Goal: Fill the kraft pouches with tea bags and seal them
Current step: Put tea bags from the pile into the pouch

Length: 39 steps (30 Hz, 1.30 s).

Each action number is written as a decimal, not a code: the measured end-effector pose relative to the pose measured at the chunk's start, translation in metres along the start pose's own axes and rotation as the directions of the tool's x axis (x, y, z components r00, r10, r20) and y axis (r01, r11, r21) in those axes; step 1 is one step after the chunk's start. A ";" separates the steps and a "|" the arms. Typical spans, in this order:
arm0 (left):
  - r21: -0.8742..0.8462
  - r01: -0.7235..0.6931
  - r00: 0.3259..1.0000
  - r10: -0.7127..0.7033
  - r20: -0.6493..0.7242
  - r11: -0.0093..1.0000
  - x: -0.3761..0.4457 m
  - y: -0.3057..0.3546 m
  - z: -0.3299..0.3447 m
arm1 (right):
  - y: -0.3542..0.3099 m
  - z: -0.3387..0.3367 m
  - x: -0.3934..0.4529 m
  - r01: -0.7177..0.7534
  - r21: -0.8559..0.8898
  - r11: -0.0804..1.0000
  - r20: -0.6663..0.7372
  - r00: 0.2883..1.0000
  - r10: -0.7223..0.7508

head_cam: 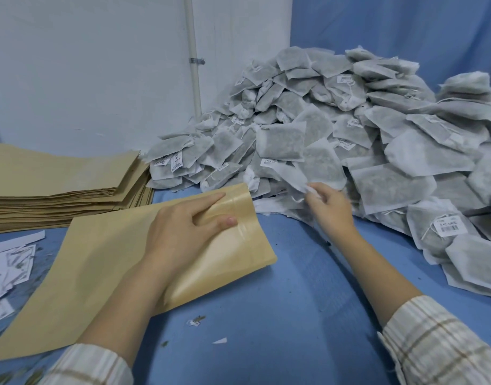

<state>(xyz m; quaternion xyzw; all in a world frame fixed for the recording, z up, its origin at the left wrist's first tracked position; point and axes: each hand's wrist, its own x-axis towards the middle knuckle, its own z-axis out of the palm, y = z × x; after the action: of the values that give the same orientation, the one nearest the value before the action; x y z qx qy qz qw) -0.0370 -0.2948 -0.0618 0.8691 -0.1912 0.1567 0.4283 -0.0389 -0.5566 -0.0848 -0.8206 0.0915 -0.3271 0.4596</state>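
- kraft pouch [105,262]: matt brown paper outside, glossy lining inside its mouth;
- tea bags [336,129]: white, fibrous, semi-sheer mesh;
- table cover [280,301]: matt blue cloth

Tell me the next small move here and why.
Probably draw the tea bag that the right hand pinches toward the kraft pouch: the left hand holds its mouth open, and nothing visible is inside yet.
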 end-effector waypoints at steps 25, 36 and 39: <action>-0.086 -0.056 0.998 0.058 0.027 0.995 -0.002 0.012 0.002 | -0.068 0.041 -0.037 -0.123 0.031 0.992 0.742 0.668 0.059; -0.029 -0.023 1.000 0.024 0.016 0.999 -0.001 0.006 0.004 | 0.031 0.000 0.010 -0.218 -0.669 0.711 -0.081 0.972 0.222; -0.026 -0.020 1.000 0.021 0.014 0.999 -0.001 0.005 0.004 | 0.028 -0.002 0.011 -0.169 -0.570 0.804 -0.082 0.985 0.149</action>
<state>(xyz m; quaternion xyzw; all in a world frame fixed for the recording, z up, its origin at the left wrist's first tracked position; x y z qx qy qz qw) -0.0399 -0.3009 -0.0613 0.8626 -0.2051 0.1527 0.4366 -0.0272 -0.5786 -0.1025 -0.9048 0.2621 -0.2580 0.2147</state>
